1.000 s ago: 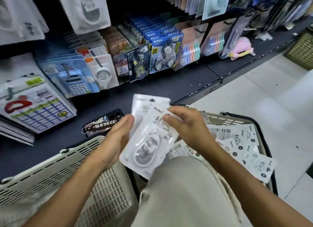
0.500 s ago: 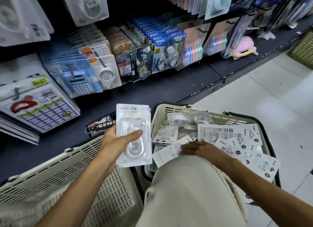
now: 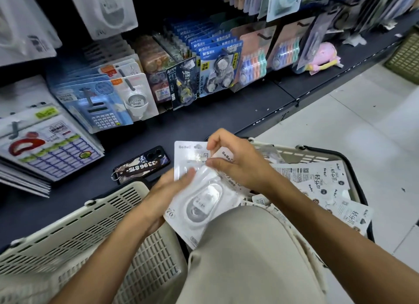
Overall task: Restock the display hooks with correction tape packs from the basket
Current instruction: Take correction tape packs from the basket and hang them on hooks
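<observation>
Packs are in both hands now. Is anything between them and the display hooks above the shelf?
Nothing visible blocks the way. The left hand and right hand hold the correction tape packs over the basket; open air lies above the dark shelf, where only a phone lies flat.

Retail stationery shop: carded blister packs (image 3: 214,69) hang on display hooks above a dark shelf (image 3: 226,120); shopping basket (image 3: 353,165) on tiled floor
</observation>
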